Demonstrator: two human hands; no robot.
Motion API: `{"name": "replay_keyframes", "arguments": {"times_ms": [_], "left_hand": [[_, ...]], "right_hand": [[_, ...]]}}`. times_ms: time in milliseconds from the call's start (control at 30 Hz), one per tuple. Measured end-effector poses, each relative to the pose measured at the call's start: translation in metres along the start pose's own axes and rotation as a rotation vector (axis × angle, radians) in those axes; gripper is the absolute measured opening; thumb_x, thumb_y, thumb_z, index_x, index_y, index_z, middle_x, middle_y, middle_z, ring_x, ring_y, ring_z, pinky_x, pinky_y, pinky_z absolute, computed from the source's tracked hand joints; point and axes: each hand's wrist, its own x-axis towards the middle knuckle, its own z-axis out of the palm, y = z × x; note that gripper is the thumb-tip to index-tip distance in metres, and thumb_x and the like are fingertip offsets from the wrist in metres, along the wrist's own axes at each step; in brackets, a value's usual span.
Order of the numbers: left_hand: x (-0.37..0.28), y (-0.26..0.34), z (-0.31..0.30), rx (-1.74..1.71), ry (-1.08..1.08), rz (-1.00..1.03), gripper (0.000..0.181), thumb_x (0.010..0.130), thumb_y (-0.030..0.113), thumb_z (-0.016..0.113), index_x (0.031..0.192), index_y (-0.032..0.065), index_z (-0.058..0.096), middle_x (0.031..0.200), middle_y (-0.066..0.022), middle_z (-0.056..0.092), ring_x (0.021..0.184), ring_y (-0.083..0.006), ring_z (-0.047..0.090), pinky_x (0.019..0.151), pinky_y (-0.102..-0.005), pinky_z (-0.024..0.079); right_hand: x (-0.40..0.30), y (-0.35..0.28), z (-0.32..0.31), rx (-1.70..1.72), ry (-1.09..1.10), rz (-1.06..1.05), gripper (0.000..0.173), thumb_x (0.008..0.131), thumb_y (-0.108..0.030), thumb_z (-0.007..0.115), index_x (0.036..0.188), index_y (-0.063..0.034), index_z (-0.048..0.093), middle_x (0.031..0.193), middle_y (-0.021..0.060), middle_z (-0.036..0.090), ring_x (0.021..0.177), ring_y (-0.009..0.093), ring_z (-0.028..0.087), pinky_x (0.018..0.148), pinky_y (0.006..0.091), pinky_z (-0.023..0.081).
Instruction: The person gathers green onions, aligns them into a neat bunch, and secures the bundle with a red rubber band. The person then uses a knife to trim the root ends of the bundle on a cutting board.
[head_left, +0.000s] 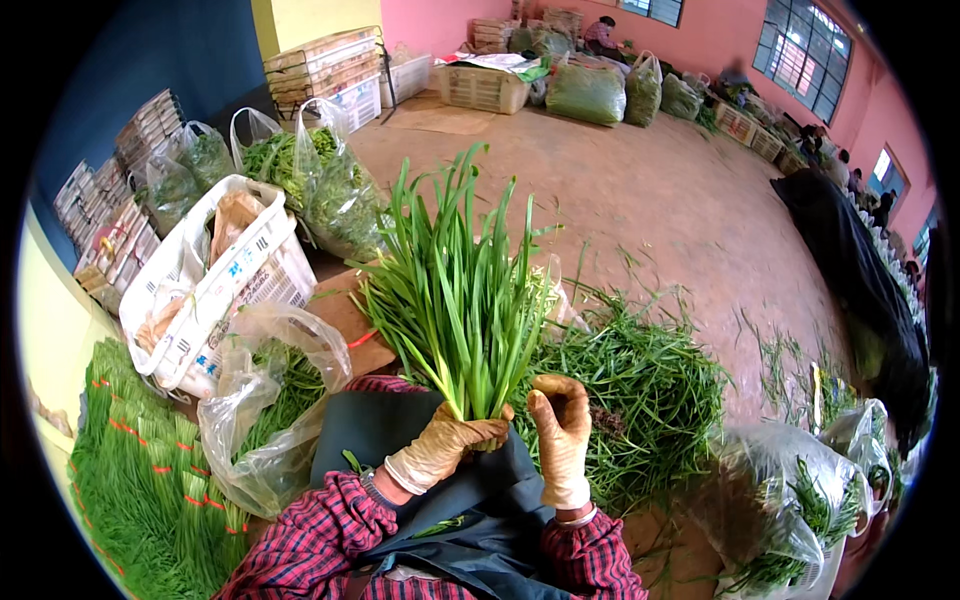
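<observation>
A thick bunch of long, flat green leaves with pale stem bases (465, 307) stands upright in my left hand (454, 442), whose gloved fingers wrap around its lower end. My right hand (561, 435), in a stained pale glove, is raised just right of the stems, thumb and forefinger curled towards each other; I see nothing between them. A dark apron (390, 427) covers my lap, with a few loose leaves on it. Beside my right hand lies a big loose heap of green leaves (645, 375) on the floor.
At left are bunches tied with red bands (161, 457), an open plastic bag of greens (277, 442) and a white plastic crate (225, 277). Filled bags (345, 202) stand behind. Another bag (795, 465) is at lower right. People (600, 37) sit along the far wall.
</observation>
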Motion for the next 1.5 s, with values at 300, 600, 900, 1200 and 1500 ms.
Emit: {"name": "replay_keyframes", "arguments": {"times_ms": [300, 600, 900, 1200, 1500], "left_hand": [[0.0, -0.005, 0.005, 0.052, 0.082, 0.075, 0.051, 0.073, 0.005, 0.078, 0.119, 0.0102, 0.056, 0.095, 0.0012, 0.062, 0.08, -0.0109, 0.057, 0.066, -0.0257, 0.046], [0.001, 0.005, -0.003, -0.087, 0.028, 0.081, 0.03, 0.074, 0.008, 0.08, 0.099, 0.0066, 0.063, 0.081, 0.001, 0.061, 0.07, -0.0093, 0.056, 0.061, -0.0237, 0.045], [0.003, -0.003, -0.017, -0.075, 0.004, 0.052, 0.028, 0.077, 0.006, 0.076, 0.102, 0.0028, 0.063, 0.087, -0.0018, 0.062, 0.075, -0.0109, 0.059, 0.062, -0.0237, 0.046], [-0.011, 0.006, -0.006, -0.014, -0.057, 0.037, 0.058, 0.073, 0.018, 0.078, 0.125, 0.0097, 0.053, 0.097, -0.0025, 0.063, 0.083, -0.0129, 0.059, 0.068, -0.0267, 0.048], [-0.008, -0.004, -0.023, 0.0, -0.135, -0.017, 0.056, 0.071, 0.019, 0.08, 0.119, 0.002, 0.057, 0.096, -0.0098, 0.065, 0.075, -0.0153, 0.06, 0.065, -0.0261, 0.048]], "right_hand": [[0.025, -0.024, 0.034, -0.63, -0.023, -0.262, 0.027, 0.079, -0.007, 0.077, 0.104, -0.0065, 0.066, 0.079, 0.0029, 0.055, 0.063, 0.01, 0.051, 0.056, 0.0242, 0.045], [-0.002, -0.009, 0.004, 0.062, -0.492, -0.069, 0.011, 0.089, 0.001, 0.063, 0.1, -0.0004, 0.062, 0.102, 0.0085, 0.067, 0.092, 0.016, 0.061, 0.087, 0.0318, 0.049], [-0.031, -0.052, -0.006, 0.001, -0.542, 0.218, 0.024, 0.088, -0.017, 0.069, 0.1, 0.0032, 0.067, 0.081, 0.0116, 0.068, 0.073, 0.02, 0.064, 0.067, 0.03, 0.05], [0.026, -0.051, 0.032, -1.123, -0.197, -0.428, 0.035, 0.08, -0.015, 0.073, 0.115, -0.014, 0.065, 0.068, 0.0047, 0.063, 0.057, 0.019, 0.062, 0.052, 0.0313, 0.049], [0.044, -0.041, 0.013, -1.076, 0.104, -0.493, 0.006, 0.085, -0.014, 0.07, 0.089, -0.0144, 0.065, 0.065, 0.0052, 0.065, 0.049, 0.018, 0.061, 0.045, 0.0312, 0.047]]}}
